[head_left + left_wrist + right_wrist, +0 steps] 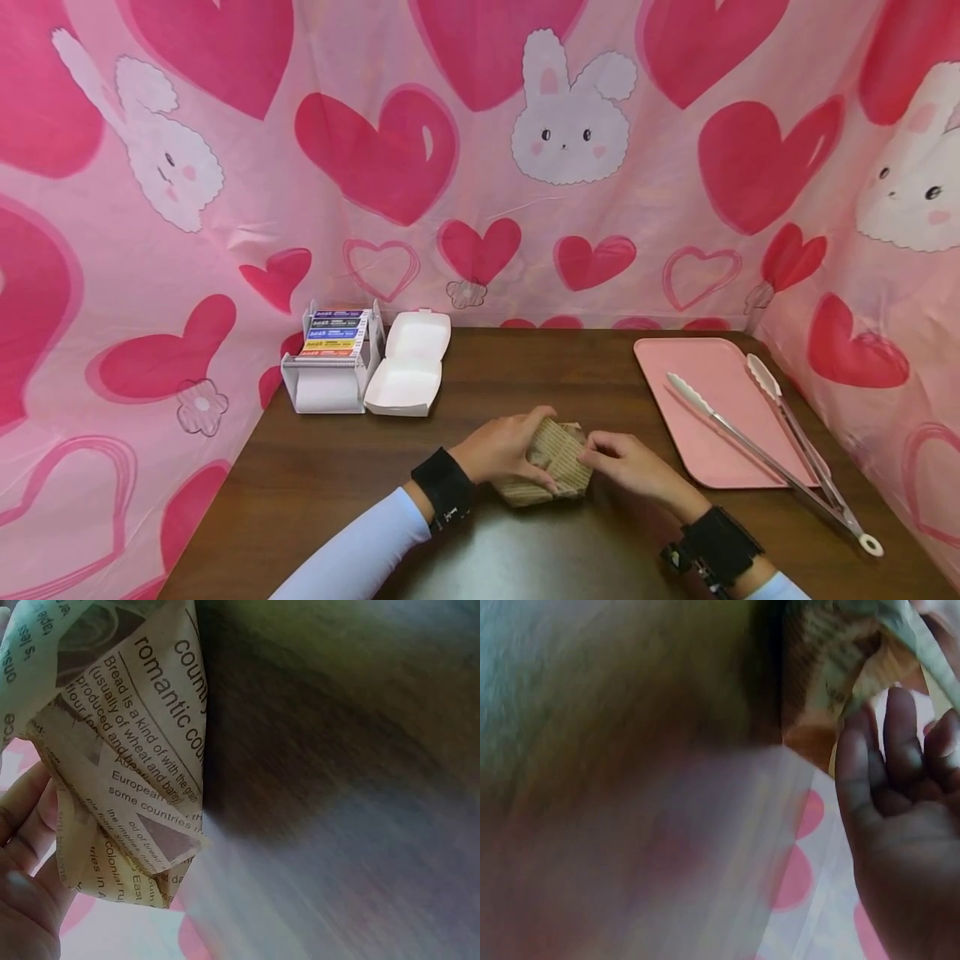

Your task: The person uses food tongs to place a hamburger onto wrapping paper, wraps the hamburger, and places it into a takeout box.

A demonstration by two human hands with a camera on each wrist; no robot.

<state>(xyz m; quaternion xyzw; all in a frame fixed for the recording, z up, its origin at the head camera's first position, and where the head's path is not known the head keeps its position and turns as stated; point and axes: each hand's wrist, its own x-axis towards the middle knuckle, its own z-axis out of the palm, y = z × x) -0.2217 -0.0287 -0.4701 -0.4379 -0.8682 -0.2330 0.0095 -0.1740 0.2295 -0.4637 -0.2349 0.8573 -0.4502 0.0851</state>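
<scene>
A packet of brown newsprint-patterned wrapping paper [558, 454] is held low over the front middle of the table; what it wraps is hidden. My left hand [498, 446] grips it from the left, thumb along the near side and fingers over the far side. At its right edge, my right hand [637, 467] pinches the paper between thumb and fingertips. Printed bread text and folded, creased layers of the packet [142, 750] show in the left wrist view. A loose flap of the paper [885, 664] stands up by the right fingers in the right wrist view.
A pink tray [720, 450] lies at the right, with metal tongs [772, 467] across it, their handle end past its near edge. At the back left stand a white dispenser rack [327, 387] of colourful labelled strips and an opened white carton [405, 387]. Heart-patterned cloth hangs behind.
</scene>
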